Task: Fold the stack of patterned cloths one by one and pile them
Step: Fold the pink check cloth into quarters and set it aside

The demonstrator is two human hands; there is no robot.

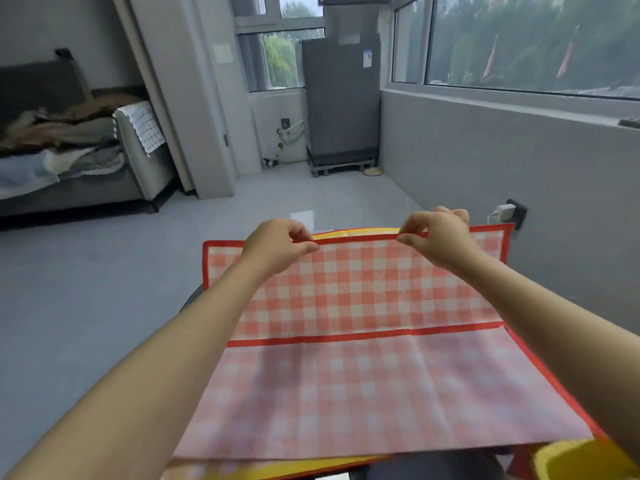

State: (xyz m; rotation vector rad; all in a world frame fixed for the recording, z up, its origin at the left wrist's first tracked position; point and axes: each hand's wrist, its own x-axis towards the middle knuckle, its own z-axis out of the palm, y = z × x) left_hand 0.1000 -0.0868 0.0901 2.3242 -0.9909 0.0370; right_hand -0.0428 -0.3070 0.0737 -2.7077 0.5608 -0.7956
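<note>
This is a home. A sofa (69, 161) piled with clothes sits left, and a grey fridge (341, 98) stands by big windows (533, 39).

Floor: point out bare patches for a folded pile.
Left of the cloth, the floor lies bare up to the sofa. Ahead, it is bare toward the fridge. The right is tight: cloth runs near the wall and plug.

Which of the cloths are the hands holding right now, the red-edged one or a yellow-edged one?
The red-edged checked cloth on top; both hands pinch its far edge. The yellow-edged cloth only peeks out beneath it, untouched.
</note>
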